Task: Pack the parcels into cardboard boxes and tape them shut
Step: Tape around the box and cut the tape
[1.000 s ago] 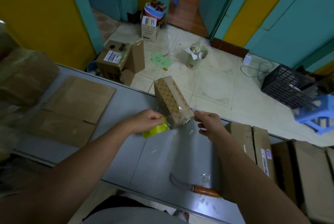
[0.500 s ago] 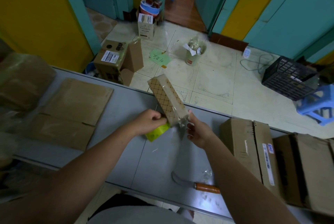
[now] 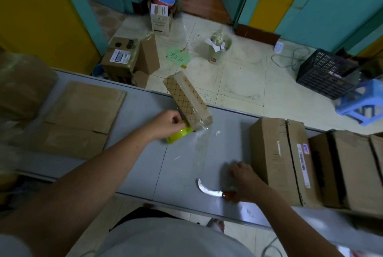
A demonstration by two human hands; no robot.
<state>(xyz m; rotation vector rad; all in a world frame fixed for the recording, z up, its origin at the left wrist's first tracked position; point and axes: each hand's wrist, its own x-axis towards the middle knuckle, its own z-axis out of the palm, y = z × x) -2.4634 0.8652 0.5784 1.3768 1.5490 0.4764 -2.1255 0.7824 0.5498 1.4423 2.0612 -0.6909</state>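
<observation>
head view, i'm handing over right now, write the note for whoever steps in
Left hand: grips the yellow-green tape roll against the patterned parcel, tilted with its lower end at the table.
Right hand: over the orange handle of the curved knife; blurred, grip unclear.
A clear tape strip runs from the parcel toward the near edge, seemingly uncut.
Done: tape on the parcel's lower end.
Left: cut the strip, box the parcel; flat cardboard lies at left, closed boxes at right.
</observation>
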